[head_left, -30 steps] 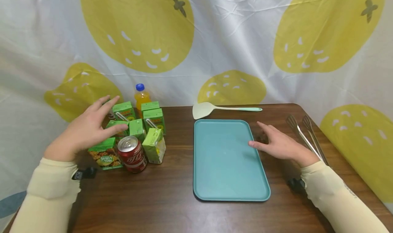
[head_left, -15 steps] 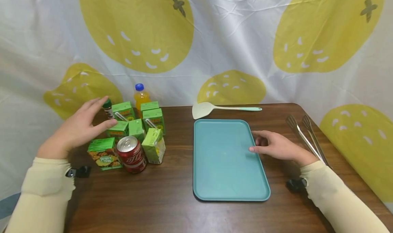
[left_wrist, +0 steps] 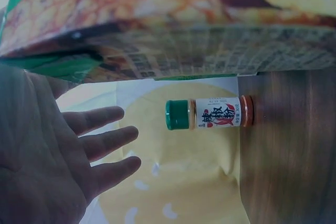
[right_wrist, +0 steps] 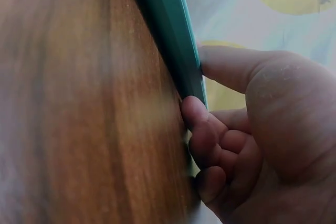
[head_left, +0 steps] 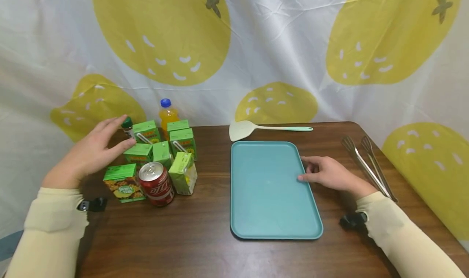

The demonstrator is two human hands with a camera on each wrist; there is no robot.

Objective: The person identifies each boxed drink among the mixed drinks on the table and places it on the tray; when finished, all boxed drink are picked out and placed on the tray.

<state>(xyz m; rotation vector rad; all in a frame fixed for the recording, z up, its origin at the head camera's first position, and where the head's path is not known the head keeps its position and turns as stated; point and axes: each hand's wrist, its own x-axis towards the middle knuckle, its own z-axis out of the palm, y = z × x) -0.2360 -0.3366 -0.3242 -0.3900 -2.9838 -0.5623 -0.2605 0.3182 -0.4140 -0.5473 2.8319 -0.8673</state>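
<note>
My right hand [head_left: 327,173] pinches the right rim of a teal rectangular tray [head_left: 271,204], thumb over the top edge and fingers curled at its side. In the right wrist view the tray's edge [right_wrist: 170,30] lies between thumb and fingers, low over the wood. My left hand [head_left: 89,154] hovers with spread fingers at the left of a group of drinks, holding nothing. Just past its fingertips stands a green-capped spice jar [left_wrist: 218,113] with a white label and red peppers. A juice box [left_wrist: 173,40] with pineapple pictures fills the top of the left wrist view.
Several green juice boxes [head_left: 183,141], a red soda can [head_left: 157,188] and an orange drink bottle [head_left: 168,117] with blue cap crowd the table's left. A pale spatula [head_left: 243,130] lies behind the tray. Metal tongs [head_left: 366,164] lie at the right, and a lemon-print cloth [head_left: 278,46] hangs behind.
My right hand has lowered and its fingers have closed on the tray's rim. My left hand has drawn back left, uncovering the spice jar's cap. The tray stays in place.
</note>
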